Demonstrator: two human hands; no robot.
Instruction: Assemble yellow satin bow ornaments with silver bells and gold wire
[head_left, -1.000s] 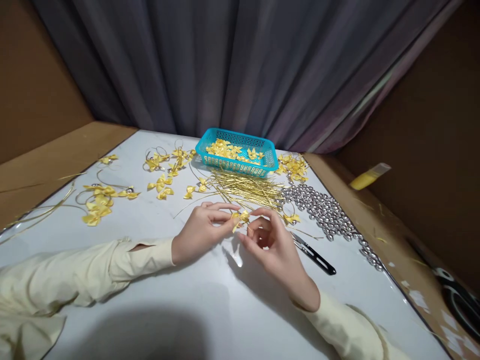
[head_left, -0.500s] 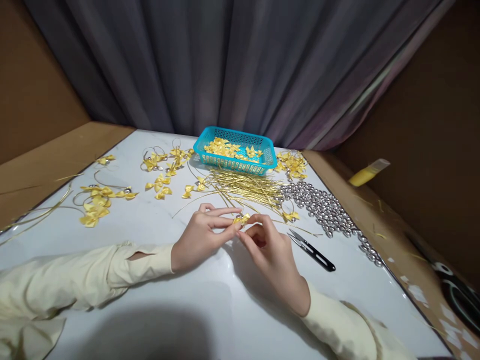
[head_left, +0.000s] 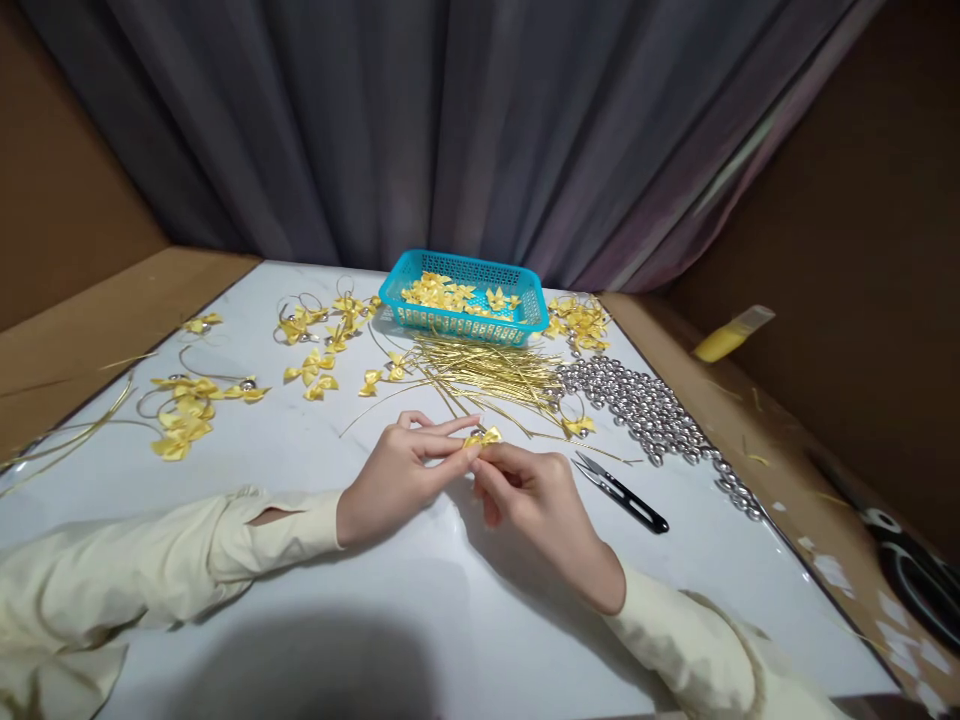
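Observation:
My left hand [head_left: 401, 468] and my right hand [head_left: 536, 505] meet over the middle of the white table [head_left: 420, 620]. Both pinch one small yellow ribbon bow [head_left: 482, 438] between thumb and fingertips. Just beyond my fingers lies a bundle of thin gold wires [head_left: 487, 372]. Black thread snips [head_left: 621, 492] lie on the table right of my right hand. Both arms wear cream sleeves.
A turquoise basket [head_left: 463, 318] with yellow bows stands at the back. Loose bows [head_left: 315, 362] and bows on wire loops [head_left: 191, 400] lie at the left. Silver bells [head_left: 652, 412] spread at the right. A yellow tube [head_left: 731, 335] and brown board walls flank the table.
My right hand has curled in and turned knuckles-up, closing tighter against the left around the bow. The view has shifted slightly; nothing on the table has moved.

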